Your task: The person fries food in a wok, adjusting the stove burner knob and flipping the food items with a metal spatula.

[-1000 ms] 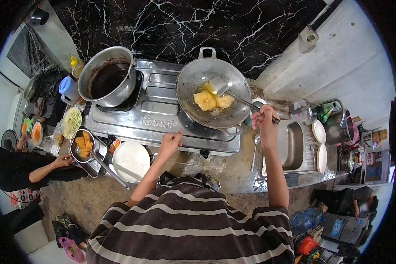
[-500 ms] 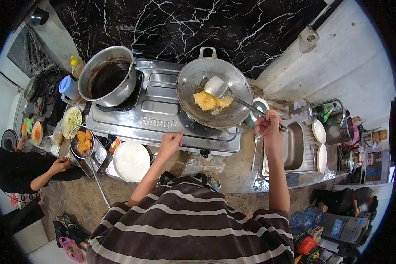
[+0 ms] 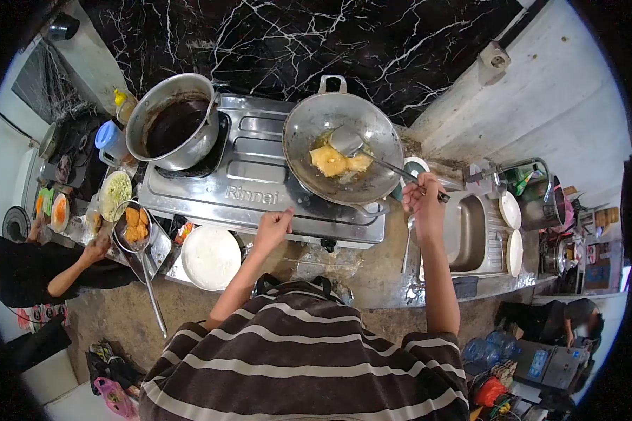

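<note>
My right hand is closed around the handle of a long metal spatula. Its blade is inside the wok, at the upper edge of golden fried pieces in a little oil. The wok sits on the right side of the gas stove. My left hand hovers by the stove's front edge with its fingers curled together, and nothing shows in it. Just below and left of it lies a round white plate.
A deep pot of dark liquid stands on the left burner. At left, a strainer holds fried pieces near another person's hand. A spoon lies beside the sink. Another person is at far right.
My right hand has moved slightly up and left, and the spatula blade has tilted and looks darker. The other person's hand has risen toward the strainer, whose handle has swung left.
</note>
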### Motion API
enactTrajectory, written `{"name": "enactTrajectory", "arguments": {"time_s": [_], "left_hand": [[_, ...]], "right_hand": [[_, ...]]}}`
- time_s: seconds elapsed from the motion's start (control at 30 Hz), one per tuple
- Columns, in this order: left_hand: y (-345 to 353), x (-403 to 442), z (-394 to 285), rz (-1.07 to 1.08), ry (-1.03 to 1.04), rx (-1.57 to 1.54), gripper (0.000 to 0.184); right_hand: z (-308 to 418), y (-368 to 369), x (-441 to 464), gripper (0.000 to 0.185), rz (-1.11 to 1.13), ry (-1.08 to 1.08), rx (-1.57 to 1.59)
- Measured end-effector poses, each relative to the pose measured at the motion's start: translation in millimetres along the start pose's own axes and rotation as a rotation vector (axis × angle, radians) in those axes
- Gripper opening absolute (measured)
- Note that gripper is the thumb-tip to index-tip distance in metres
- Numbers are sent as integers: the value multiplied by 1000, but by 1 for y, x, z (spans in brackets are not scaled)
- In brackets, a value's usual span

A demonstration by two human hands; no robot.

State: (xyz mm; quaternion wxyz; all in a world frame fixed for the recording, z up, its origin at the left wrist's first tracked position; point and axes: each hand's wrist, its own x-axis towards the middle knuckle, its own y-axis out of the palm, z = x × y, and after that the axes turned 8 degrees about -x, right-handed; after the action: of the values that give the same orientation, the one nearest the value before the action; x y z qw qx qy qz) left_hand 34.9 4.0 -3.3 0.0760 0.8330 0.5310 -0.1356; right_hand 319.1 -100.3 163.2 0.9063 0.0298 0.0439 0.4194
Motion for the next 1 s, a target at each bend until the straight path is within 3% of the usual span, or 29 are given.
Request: {"name": "enactTrajectory", "arguments": {"time_s": [0.6,1.0], "left_hand": [[0,-4,-10,24,-57,-17,56],[-1,-3,-9,27,-34,18,56]], "right_hand": [[7,0,0,22,-24,35,45],[26,-3,-31,29,-27,-122,-147]]}}
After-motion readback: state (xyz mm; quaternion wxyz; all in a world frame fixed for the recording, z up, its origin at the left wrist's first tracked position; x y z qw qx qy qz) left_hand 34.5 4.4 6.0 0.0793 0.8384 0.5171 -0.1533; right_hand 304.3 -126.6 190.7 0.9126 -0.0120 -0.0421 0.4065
